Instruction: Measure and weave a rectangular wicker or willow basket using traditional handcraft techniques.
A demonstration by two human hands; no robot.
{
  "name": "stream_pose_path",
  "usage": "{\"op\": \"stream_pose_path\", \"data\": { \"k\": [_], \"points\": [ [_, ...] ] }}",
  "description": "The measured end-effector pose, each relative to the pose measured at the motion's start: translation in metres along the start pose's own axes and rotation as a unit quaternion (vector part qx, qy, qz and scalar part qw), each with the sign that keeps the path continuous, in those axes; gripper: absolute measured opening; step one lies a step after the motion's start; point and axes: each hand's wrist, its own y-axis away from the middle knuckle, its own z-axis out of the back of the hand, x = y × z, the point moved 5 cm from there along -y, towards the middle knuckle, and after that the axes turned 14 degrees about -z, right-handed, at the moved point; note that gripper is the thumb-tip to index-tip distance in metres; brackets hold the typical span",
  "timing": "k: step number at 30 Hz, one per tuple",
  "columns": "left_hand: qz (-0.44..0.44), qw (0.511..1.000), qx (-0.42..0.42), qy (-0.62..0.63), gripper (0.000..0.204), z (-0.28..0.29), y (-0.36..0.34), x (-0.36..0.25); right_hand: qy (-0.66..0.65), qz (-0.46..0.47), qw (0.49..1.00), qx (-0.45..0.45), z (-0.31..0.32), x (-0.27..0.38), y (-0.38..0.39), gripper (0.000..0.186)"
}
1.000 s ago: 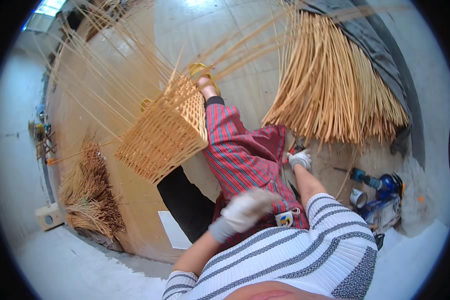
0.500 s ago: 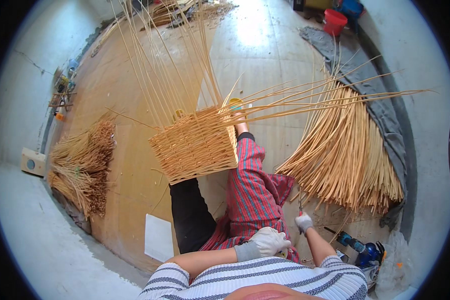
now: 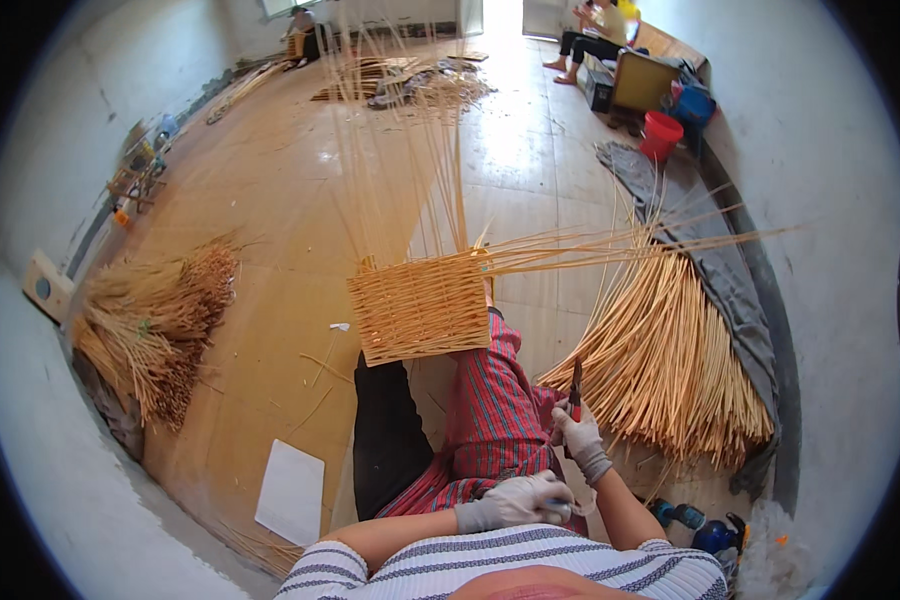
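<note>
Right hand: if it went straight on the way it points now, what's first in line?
The right hand, red-handled tool leading, would likely meet the left edge of the reed bundle first; height is unclear, so it may pass above.

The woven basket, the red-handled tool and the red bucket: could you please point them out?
Woven basket (image 3: 420,310): head view, middle of its woven side.
Red-handled tool (image 3: 576,384): head view, dark part above the handle.
Red bucket (image 3: 660,140): head view, outer wall.

Pale walls (image 3: 840,300) flank a shiny floor (image 3: 280,210).
</note>
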Motion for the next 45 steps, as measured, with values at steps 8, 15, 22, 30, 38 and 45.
{"op": "stream_pose_path", "data": {
  "k": [8,15,22,30,38,45],
  "points": [
    [-0.045,0.859,-0.413,0.300,0.035,0.063,0.065,0.016,-0.003,-0.023,0.977,0.214,-0.061,0.078,0.079,0.021],
    [0.016,0.872,-0.475,0.117,0.042,0.077,0.091,0.012,0.058,0.016,0.958,0.280,-0.107,0.054,0.090,0.036],
    [-0.041,0.863,-0.487,0.128,0.044,0.079,0.093,0.002,0.006,-0.068,0.943,0.325,-0.114,0.050,0.099,0.039],
    [-0.026,0.763,-0.563,0.317,0.030,0.075,0.106,0.034,0.022,-0.018,0.954,0.297,-0.135,0.043,0.096,0.037],
    [-0.096,0.681,-0.541,0.484,0.036,0.070,0.121,0.055,0.252,0.067,0.953,0.156,-0.151,0.031,0.084,0.055],
    [-0.109,0.646,-0.592,0.469,0.045,0.075,0.116,0.051,0.266,0.069,0.947,0.164,-0.156,0.055,0.099,0.058]
  ]
}}
